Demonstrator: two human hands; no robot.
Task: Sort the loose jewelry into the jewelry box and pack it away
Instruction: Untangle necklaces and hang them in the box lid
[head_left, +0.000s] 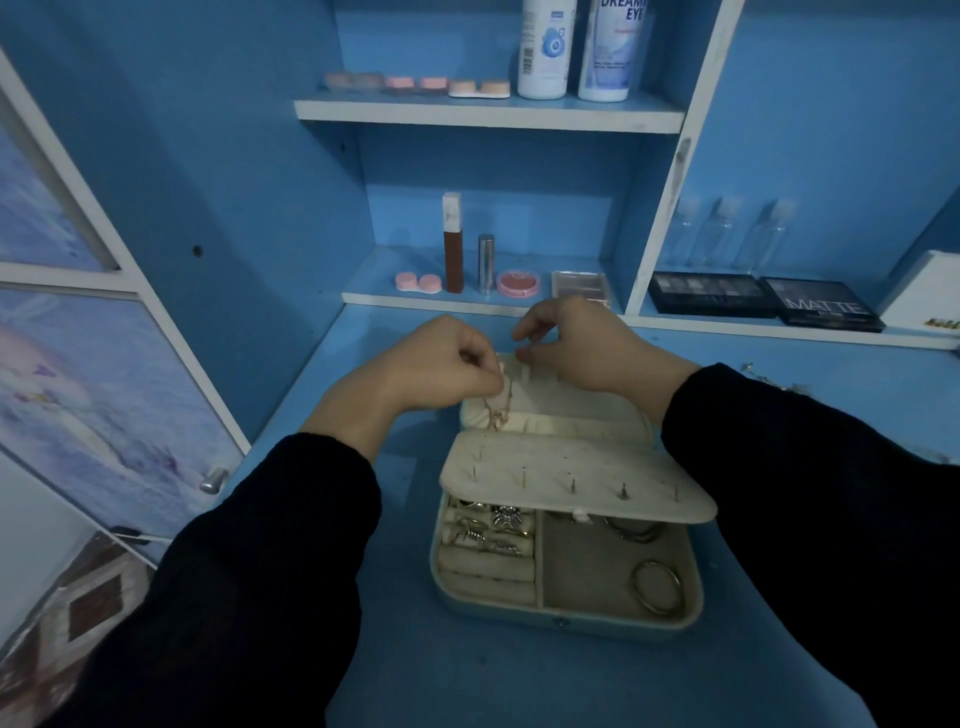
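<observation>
A pale blue jewelry box (563, 621) lies open on the blue desk, its cream lid tilted back. An earring flap (571, 483) with several studs covers the tray's far part. Rings (493, 527) sit in the left roll section and a silver hoop (657, 587) lies in the right compartment. My left hand (436, 364) pinches a thin rose-gold necklace (500, 410) that hangs over the lid's hooks. My right hand (576, 343) pinches something small at the top of the lid; what it pinches is too small to tell.
Shelves behind the box hold contact-lens cases (418, 283), a lip-gloss tube (452, 244), a silver lipstick (486, 265) and a blush compact (518, 284). Eyeshadow palettes (826, 306) lie at the right. A loose chain (774, 382) lies on the desk beyond my right sleeve. A cabinet door (104, 389) stands left.
</observation>
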